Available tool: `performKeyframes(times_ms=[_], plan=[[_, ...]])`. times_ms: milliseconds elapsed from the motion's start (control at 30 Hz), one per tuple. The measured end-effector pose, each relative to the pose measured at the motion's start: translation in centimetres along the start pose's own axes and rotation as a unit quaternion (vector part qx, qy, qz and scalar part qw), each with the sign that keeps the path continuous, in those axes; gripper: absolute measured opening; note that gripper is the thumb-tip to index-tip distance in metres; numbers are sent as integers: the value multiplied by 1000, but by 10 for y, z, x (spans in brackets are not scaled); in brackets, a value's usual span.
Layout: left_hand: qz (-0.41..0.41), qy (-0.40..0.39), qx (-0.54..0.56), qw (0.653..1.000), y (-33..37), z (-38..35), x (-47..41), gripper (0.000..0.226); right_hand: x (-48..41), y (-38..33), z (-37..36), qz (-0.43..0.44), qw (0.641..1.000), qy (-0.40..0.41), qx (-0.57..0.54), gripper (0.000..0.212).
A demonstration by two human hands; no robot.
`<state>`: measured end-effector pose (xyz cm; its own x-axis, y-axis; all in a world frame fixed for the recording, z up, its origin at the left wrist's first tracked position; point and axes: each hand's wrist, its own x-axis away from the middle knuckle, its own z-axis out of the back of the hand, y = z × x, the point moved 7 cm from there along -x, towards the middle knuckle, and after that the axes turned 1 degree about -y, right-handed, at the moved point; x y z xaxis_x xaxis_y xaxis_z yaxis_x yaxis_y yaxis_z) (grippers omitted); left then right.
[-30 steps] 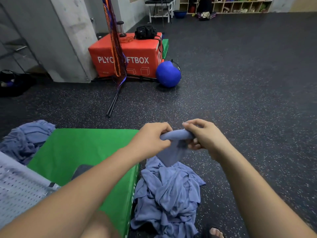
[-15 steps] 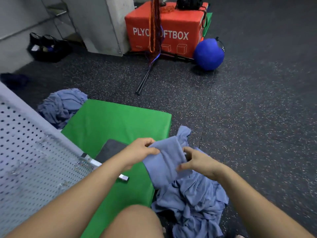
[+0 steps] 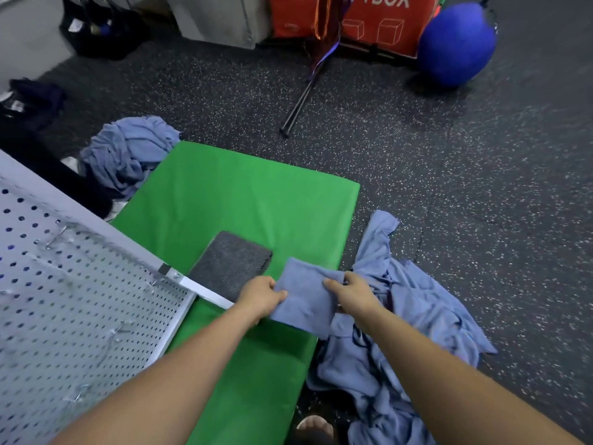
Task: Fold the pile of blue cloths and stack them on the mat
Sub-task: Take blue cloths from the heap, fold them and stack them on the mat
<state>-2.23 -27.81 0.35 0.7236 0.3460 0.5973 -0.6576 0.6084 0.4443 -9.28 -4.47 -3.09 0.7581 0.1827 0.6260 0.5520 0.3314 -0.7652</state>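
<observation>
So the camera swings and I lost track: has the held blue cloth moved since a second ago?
Yes. The blue cloth went left: from above the floor pile beside the green mat to over the mat's right edge.

Light: even and diffuse, from overhead, moderately bright. The green mat [image 3: 240, 200] reads saturated, without glare. A soft shadow lies on the floor [image 3: 449, 155] just below and left of the blue ball [image 3: 455, 43]. At left the perforated panel [image 3: 80, 300] is smeared and its holes are streaked. Floor speckles blur toward the right edge. Wide-angle distortion bends the mat's edges. Centre is sharpest.
</observation>
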Motion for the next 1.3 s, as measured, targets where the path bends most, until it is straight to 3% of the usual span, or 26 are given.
performKeyframes(times_ms=[200,267,367,533,667,900,1033,1133,1200,1300], plan=[[10,86,-109,990,-16,14,-36,27,-50,15,-40,-30,1000,2,0,32],[2,120,-131,984,-16,17,-39,26,-57,18,-51,-28,999,-12,14,47],[-34,169,-190,967,-11,15,-41,42,-59,23,-56,-3,998,-30,55,52],[-107,122,-248,955,13,-20,-38,30,-39,25,-25,31,990,12,137,34],[-179,101,-179,962,45,-59,-28,19,-14,32,23,93,967,49,234,21],[-239,-1,-158,958,102,-158,-17,32,11,62,135,81,928,134,339,7],[-280,-51,-212,935,126,-210,-11,55,13,86,162,37,918,119,376,32],[-250,-99,-187,945,126,-244,-6,66,16,115,161,9,898,71,435,45],[-223,-120,-157,955,122,-260,-3,58,18,134,163,-9,892,66,448,42],[-217,-123,-150,957,119,-270,-1,21,21,153,163,-18,872,42,487,38]])
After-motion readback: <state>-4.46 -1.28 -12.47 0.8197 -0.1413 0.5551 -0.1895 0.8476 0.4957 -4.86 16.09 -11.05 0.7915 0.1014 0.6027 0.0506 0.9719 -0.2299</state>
